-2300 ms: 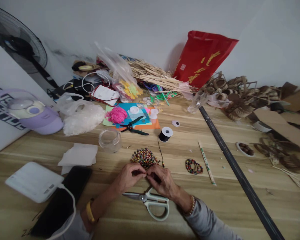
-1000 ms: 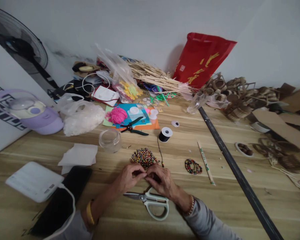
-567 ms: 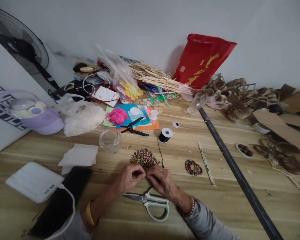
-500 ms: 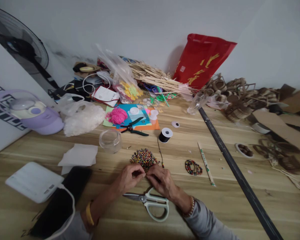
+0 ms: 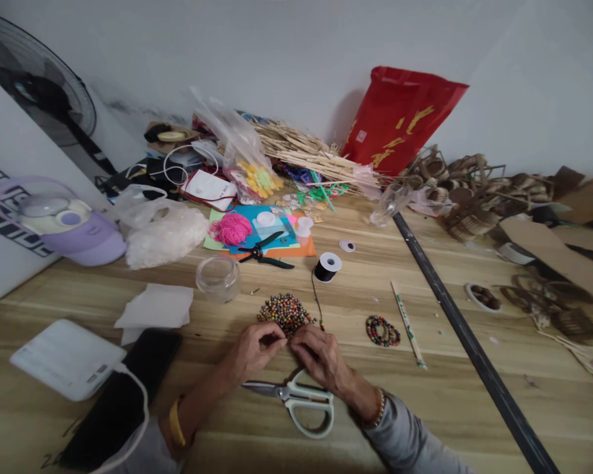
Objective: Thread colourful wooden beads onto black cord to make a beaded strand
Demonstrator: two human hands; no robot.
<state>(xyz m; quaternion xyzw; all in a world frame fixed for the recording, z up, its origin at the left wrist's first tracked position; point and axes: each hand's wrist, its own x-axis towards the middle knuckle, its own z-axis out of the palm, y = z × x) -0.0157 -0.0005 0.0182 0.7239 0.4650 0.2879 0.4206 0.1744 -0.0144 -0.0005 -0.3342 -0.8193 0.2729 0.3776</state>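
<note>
Both hands meet at the near edge of a pile of small multicoloured beads (image 5: 285,312). My left hand (image 5: 257,349) is closed in a pinch, thumb against forefinger; what it pinches is too small to make out. My right hand (image 5: 321,355) is also closed, fingertips curled down beside the left ones, and its contents are hidden. A black cord (image 5: 317,293) with a few beads at its end runs from a spool (image 5: 327,266) toward my right hand. White-handled scissors (image 5: 309,411) lie partly under my right wrist. A finished-looking beaded loop (image 5: 382,330) rests to the right.
A clear jar (image 5: 218,279) stands left of the beads. Black-handled pliers (image 5: 264,253) and pink yarn (image 5: 232,228) lie on coloured sheets behind. A dark bar (image 5: 454,316) crosses the table at right, near a thin wrapped stick (image 5: 408,324). A white power bank (image 5: 68,361) sits left.
Hardly anything differs. The fingertips have shifted slightly, with a slightly wider space between the two hands; the objects on the table stay in place.
</note>
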